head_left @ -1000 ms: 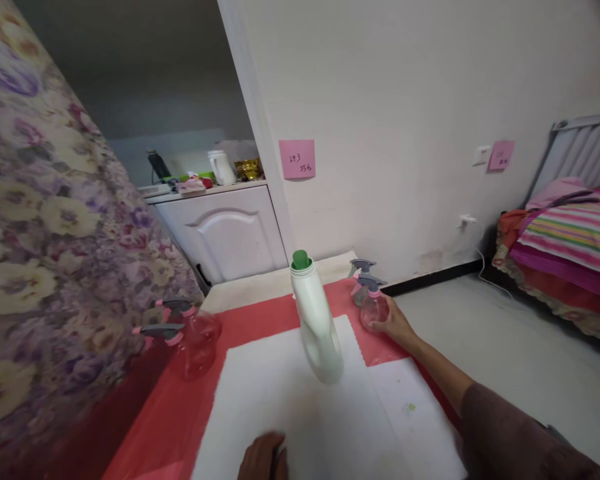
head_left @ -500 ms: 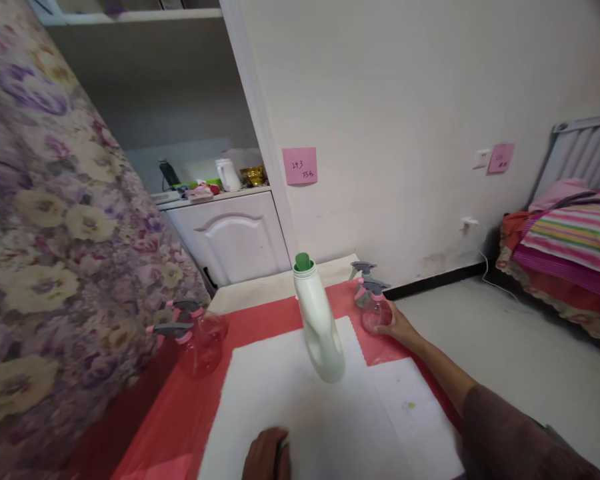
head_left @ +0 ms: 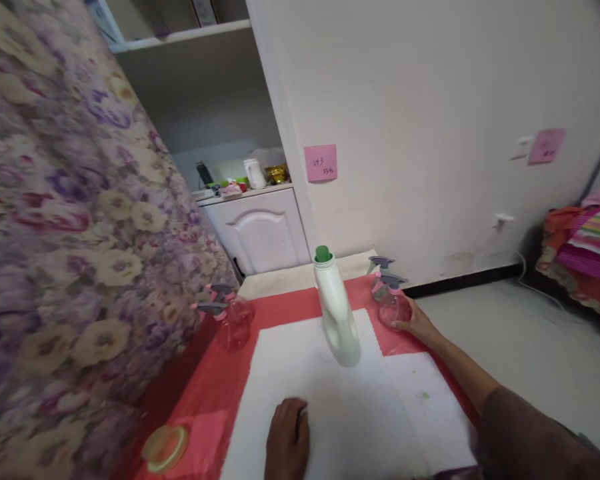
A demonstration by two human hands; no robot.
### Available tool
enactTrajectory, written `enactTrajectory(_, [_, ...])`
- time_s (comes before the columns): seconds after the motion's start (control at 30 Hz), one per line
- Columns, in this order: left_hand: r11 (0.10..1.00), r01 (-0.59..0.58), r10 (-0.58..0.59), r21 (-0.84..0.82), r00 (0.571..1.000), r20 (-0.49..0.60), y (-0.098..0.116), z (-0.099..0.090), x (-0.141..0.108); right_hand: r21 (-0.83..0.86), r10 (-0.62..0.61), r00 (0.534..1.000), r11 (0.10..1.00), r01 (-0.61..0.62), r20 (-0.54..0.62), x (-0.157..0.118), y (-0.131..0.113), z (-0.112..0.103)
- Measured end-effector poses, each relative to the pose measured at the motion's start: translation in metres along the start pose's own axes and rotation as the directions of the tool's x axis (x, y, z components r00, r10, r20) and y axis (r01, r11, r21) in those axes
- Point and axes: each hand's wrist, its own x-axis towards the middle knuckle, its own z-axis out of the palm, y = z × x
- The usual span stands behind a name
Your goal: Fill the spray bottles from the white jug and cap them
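My right hand (head_left: 414, 321) is wrapped round the lower body of a clear spray bottle (head_left: 393, 308) with a grey and pink head, standing on the red cloth. Another spray bottle (head_left: 379, 283) stands just behind it. A tall pale green jug (head_left: 339, 317) with a green top is upright on the white sheet (head_left: 325, 413) between my hands. My left hand (head_left: 289, 433) rests on the sheet near the front, fingers curled together; whatever it may hold is hidden. Two more clear spray bottles (head_left: 235, 328) stand at the left.
A round yellowish lid-like item (head_left: 165, 449) lies on the red cloth (head_left: 285, 305) at front left. A floral curtain (head_left: 105, 267) hangs along the left side. Behind the table are a white cabinet (head_left: 263, 230) and a wall; a bed (head_left: 580, 247) is at far right.
The view has swung left and down, so things appear shifted right, and the round item has come into view. My right hand remains on the same spray bottle.
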Motion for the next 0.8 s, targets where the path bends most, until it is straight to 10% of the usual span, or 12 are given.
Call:
enactTrajectory(0.2, [0.994,0.056,-0.054,-0.091,0.998,0.019,0.010,-0.001,-0.003,-0.161,0.076,0.984,0.982,-0.102,-0.161,-0.009,0.003,-0.016])
enactTrajectory(0.4, [0.978,0.109,-0.109,-0.176,0.994,0.009,0.011,0.000,-0.005,-0.228,0.035,0.970,0.969,-0.092,-0.241,-0.029,-0.046,-0.028])
enactTrajectory(0.57, [0.933,0.213,-0.214,-0.291,0.977,0.029,0.010,-0.003,-0.003,-0.236,-0.070,0.985,0.966,0.107,0.161,-0.078,-0.095,0.032])
enactTrajectory(0.67, [0.872,0.311,-0.307,-0.378,0.949,0.071,0.003,-0.010,0.004,-0.237,-0.102,0.832,0.933,0.270,0.545,-0.125,-0.109,0.082])
enactTrajectory(0.8, [0.792,0.390,-0.405,-0.469,0.911,0.074,-0.019,-0.028,0.025,-0.294,0.003,0.655,0.895,0.335,0.756,-0.173,-0.114,0.122])
